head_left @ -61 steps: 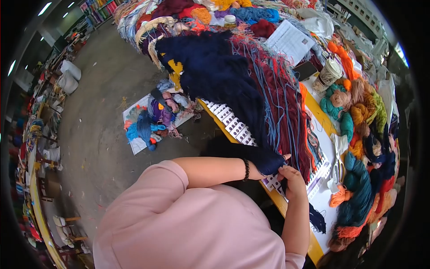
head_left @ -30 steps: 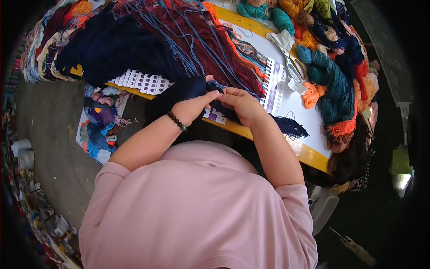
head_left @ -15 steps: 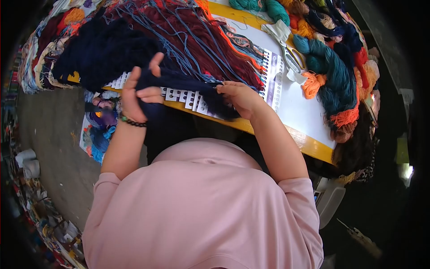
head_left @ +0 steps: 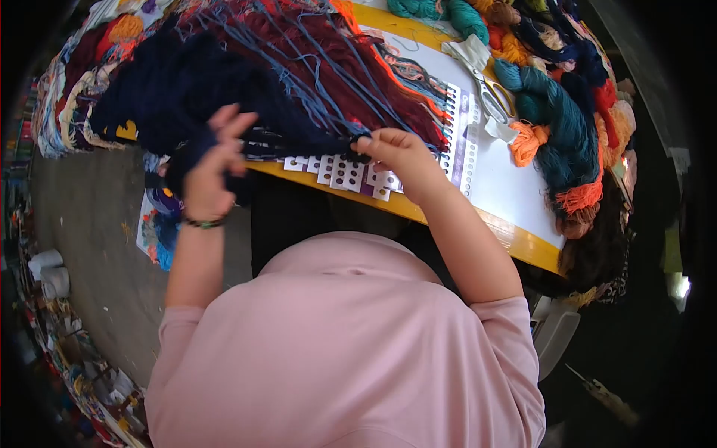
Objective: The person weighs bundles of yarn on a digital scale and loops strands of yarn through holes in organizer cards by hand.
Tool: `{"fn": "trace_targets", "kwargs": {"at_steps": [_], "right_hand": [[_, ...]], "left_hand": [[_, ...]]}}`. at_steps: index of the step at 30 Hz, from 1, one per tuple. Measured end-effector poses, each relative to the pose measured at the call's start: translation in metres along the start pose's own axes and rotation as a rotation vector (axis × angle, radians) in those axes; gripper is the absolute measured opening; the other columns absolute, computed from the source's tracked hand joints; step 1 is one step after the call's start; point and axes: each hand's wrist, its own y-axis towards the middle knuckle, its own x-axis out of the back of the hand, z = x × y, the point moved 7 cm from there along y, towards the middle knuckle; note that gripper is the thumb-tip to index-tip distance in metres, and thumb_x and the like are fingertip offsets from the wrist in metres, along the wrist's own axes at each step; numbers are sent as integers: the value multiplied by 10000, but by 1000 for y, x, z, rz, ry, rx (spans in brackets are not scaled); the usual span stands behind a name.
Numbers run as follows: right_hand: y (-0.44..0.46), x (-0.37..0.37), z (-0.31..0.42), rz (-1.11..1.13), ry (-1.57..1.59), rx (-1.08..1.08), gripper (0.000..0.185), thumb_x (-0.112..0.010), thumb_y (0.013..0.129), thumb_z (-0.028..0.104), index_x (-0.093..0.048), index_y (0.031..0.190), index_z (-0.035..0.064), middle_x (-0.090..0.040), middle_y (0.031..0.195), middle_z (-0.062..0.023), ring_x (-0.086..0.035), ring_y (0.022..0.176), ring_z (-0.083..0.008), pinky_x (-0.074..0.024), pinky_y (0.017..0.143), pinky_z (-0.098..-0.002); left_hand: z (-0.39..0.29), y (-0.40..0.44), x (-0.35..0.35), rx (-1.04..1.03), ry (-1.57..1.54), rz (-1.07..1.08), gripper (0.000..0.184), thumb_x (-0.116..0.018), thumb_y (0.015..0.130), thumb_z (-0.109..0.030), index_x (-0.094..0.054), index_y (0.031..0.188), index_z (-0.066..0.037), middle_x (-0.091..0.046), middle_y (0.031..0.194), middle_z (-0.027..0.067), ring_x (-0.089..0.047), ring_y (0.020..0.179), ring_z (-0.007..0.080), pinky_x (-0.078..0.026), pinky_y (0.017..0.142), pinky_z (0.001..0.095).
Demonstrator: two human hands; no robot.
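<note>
My right hand (head_left: 401, 160) pinches the end of a navy blue yarn bundle (head_left: 310, 140) between thumb and fingers, just above the table's front edge. The bundle stretches leftward into a large, loose navy heap. My left hand (head_left: 213, 168), with a dark beaded bracelet at the wrist, is smeared by motion. Its fingers look spread, against the navy yarn; some strands hang beside it, and whether they pass around the palm is unclear. White cards with punched holes (head_left: 341, 173) lie under the bundle, with yarn partly covering them.
Maroon and blue yarn strands (head_left: 328, 75) spread over the yellow-edged table (head_left: 515, 237), bordered by orange ones. Scissors (head_left: 489, 93) lie right of them, near an orange skein (head_left: 529, 143) and a teal skein (head_left: 571, 164). More yarn lies at the far left.
My left hand has moved left and down, away from my right hand, and the navy bundle between them now looks longer and thinner. My right hand keeps its pinch with little movement.
</note>
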Motion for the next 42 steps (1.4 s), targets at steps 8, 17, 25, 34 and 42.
{"fn": "trace_targets", "kwargs": {"at_steps": [8, 17, 25, 34, 42], "right_hand": [[14, -6, -2, 282, 94, -132, 336, -533, 845, 61, -628, 1167, 46, -654, 829, -56, -556, 570, -76, -432, 530, -198], [24, 3, -7, -59, -663, 375, 214, -640, 734, 76, -689, 940, 49, -653, 777, -87, -631, 672, -196, -494, 658, -288], [15, 14, -22, 153, 70, 120, 104, -545, 893, 43, -567, 995, 42, -583, 833, 21, -532, 768, -49, -444, 692, -218], [20, 22, -27, 23, -54, 263, 101, -547, 901, 57, -524, 999, 47, -553, 822, 17, -488, 730, -48, -409, 657, -204], [4, 8, -6, -79, -347, 558, 350, -694, 777, 142, -603, 1113, 103, -649, 774, -73, -611, 672, -154, -477, 608, -294]], "left_hand": [[36, 13, -117, -362, 704, 483, 769, -630, 768, -11, -252, 1437, -27, -631, 977, 86, -576, 801, 145, -456, 764, 284], [37, 16, -120, -319, 699, 413, 661, -691, 771, -152, -406, 1351, -10, -614, 917, 136, -598, 865, 268, -470, 753, 351], [52, 22, -125, -174, 859, 449, 881, -780, 728, -332, -317, 1399, 3, -511, 731, 14, -496, 670, 106, -424, 614, 240], [53, 20, -131, -179, 890, 448, 869, -777, 732, -273, -302, 1407, 1, -492, 732, -8, -474, 666, 91, -415, 610, 237], [72, 24, -125, -255, 723, 392, 853, -770, 709, -121, -296, 1410, -11, -588, 985, 72, -563, 799, 120, -483, 729, 258]]}}
